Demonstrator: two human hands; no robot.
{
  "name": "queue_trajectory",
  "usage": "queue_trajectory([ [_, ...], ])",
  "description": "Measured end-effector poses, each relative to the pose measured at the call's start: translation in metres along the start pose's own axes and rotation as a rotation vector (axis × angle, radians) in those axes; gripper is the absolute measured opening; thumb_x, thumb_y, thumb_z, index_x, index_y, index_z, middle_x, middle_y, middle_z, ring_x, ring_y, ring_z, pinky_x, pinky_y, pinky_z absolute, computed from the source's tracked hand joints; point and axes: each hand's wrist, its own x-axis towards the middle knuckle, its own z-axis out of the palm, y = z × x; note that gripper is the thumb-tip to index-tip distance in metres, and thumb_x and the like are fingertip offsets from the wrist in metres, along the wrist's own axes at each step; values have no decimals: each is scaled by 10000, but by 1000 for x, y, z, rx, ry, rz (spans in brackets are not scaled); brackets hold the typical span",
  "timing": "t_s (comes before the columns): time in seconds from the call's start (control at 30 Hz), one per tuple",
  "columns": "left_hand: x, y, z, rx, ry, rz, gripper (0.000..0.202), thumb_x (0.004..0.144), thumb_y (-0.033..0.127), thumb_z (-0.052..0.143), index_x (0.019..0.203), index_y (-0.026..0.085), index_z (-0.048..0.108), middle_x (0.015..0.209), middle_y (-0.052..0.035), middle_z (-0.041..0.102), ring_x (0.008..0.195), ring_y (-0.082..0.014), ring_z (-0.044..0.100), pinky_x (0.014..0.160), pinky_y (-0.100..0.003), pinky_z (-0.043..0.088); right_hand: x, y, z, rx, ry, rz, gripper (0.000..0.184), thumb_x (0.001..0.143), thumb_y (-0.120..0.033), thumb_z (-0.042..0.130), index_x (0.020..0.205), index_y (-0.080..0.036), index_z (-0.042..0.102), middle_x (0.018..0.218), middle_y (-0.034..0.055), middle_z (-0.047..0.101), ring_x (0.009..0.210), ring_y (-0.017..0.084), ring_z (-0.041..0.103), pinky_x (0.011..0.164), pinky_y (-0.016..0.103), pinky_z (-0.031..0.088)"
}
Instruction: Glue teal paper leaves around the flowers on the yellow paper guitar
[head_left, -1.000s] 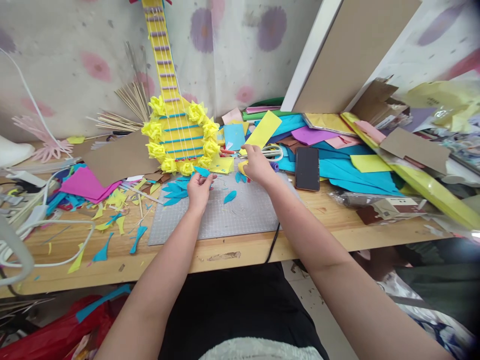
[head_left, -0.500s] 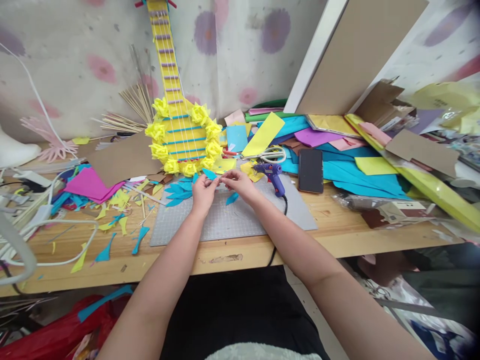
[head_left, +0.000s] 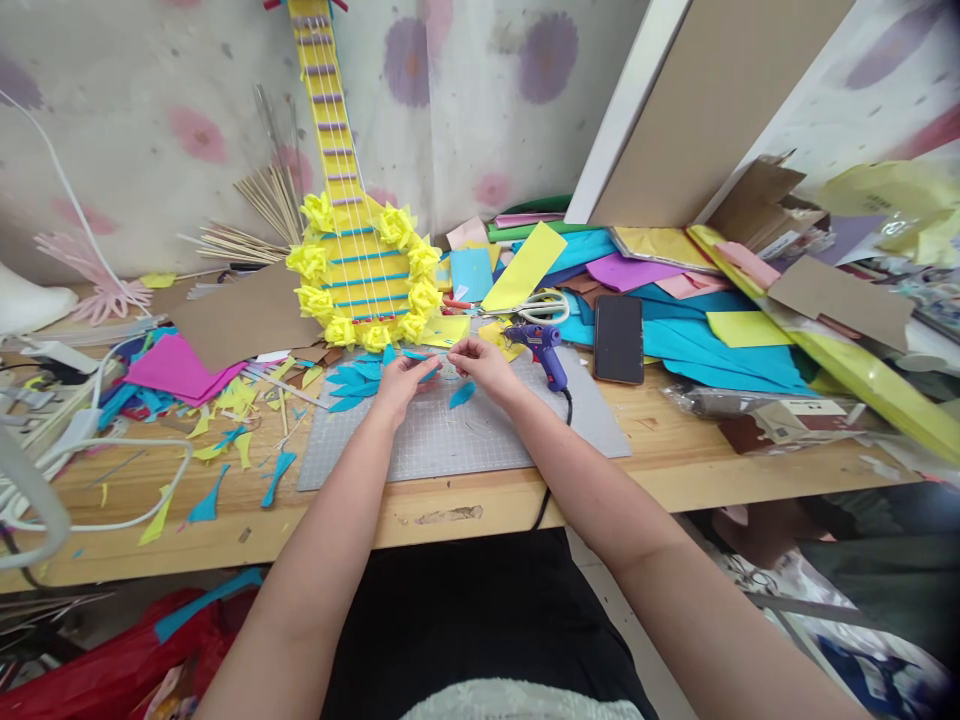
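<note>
Left hand (head_left: 401, 388) and right hand (head_left: 480, 368) have drawn slightly apart since the previous frame.

Left fingers pinch nearly closed on a blue paper leaf (head_left: 415, 354), its long axis running roughly side to side above the cutting mat (head_left: 420, 445); right fingertips bunch together just to its right, though whether they hold anything I cannot tell; a loose leaf (head_left: 463, 395) lies on the mat, slanting up rightward, nearer the right hand; beyond that hand, to the right, rests the glue gun (head_left: 544, 348).
</note>
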Motion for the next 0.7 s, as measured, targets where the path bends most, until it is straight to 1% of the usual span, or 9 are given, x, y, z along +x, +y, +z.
queue_trajectory([
  [0.1, 1, 2, -3, -12, -46, -20, 292, 554, 266, 805, 779, 133, 673, 776, -49, 652, 624, -101, 594, 590, -236, 512, 0, -1, -2, 12, -11, -21, 252, 599, -343, 722, 671, -183, 541, 550, -64, 502, 487, 57, 424, 503, 230, 365],
  [0.23, -1, 3, -1, -16, -26, -17, 299, 548, 271, 809, 765, 138, 652, 759, -37, 658, 614, -98, 590, 578, -232, 496, -2, -3, -2, 22, -5, 12, 224, 607, -273, 728, 724, -188, 558, 550, -64, 528, 493, 67, 463, 512, 230, 402],
  [0.33, -2, 3, 0, -27, -16, 30, 326, 508, 245, 817, 754, 145, 628, 729, -18, 652, 641, -114, 600, 592, -241, 495, -4, -5, -1, 54, -8, 67, 247, 606, -201, 727, 799, -193, 573, 596, -57, 583, 528, 76, 520, 559, 235, 454],
  [0.43, -2, 3, 0, -33, -8, 73, 396, 480, 228, 816, 815, 154, 619, 700, -1, 642, 657, -130, 604, 599, -253, 494, -5, -5, 0, 83, -41, 101, 257, 614, -163, 717, 828, -191, 576, 648, -43, 635, 571, 73, 558, 609, 231, 480],
  [0.53, -1, 0, 0, -18, -10, 89, 426, 473, 234, 813, 839, 156, 608, 688, 2, 634, 671, -143, 609, 601, -262, 490, -5, -4, 0, 85, -26, 129, 290, 614, -172, 724, 840, -199, 546, 624, -49, 643, 539, 72, 550, 584, 229, 476],
  [0.6, 1, -2, 0, -13, -15, 105, 401, 461, 240, 813, 782, 154, 588, 683, -4, 633, 666, -144, 607, 583, -256, 478, -4, -3, 0, 90, 1, 121, 309, 608, -191, 733, 839, -203, 528, 622, -50, 645, 528, 72, 544, 573, 230, 471],
  [0.7, 4, -5, -1, -20, -30, 127, 379, 434, 233, 812, 696, 156, 549, 661, -1, 625, 630, -131, 594, 560, -244, 462, -3, -2, -1, 100, 18, 76, 324, 599, -231, 743, 838, -201, 526, 654, -36, 652, 555, 76, 553, 597, 242, 471],
])
